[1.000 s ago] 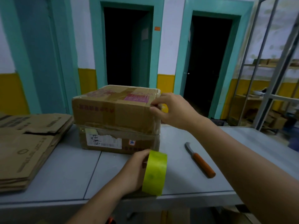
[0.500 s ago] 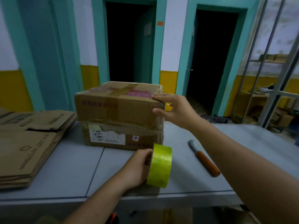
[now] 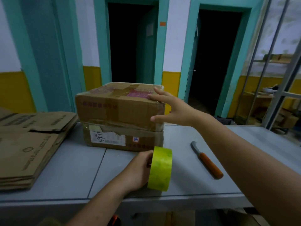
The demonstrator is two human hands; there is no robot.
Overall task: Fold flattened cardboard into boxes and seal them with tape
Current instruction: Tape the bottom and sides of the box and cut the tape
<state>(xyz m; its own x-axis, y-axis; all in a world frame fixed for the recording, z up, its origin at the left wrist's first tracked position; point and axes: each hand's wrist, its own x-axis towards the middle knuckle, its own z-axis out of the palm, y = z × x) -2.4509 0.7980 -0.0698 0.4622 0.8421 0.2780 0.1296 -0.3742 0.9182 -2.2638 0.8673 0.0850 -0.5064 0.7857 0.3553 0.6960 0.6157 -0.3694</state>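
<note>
Tape roll (image 3: 160,168), glossy, near creased cardboard box (image 3: 118,111)

Grey panelled surface (image 3: 73,168). Left: a stack of flattened cardboard (image 3: 29,144), lying flat. Centre, toward the far side: a taped cardboard box (image 3: 118,115), just beside the stack. Near edge: a yellow-green tape roll (image 3: 160,170) standing on its rim, held in my left grip (image 3: 138,172). Right: an orange-handled knife (image 3: 206,160), lying flat, apart from both.

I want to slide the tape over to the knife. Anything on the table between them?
No. In the head view, only bare grey table lies between the yellow-green tape roll, held by the left hand, and the orange-handled knife.
</note>
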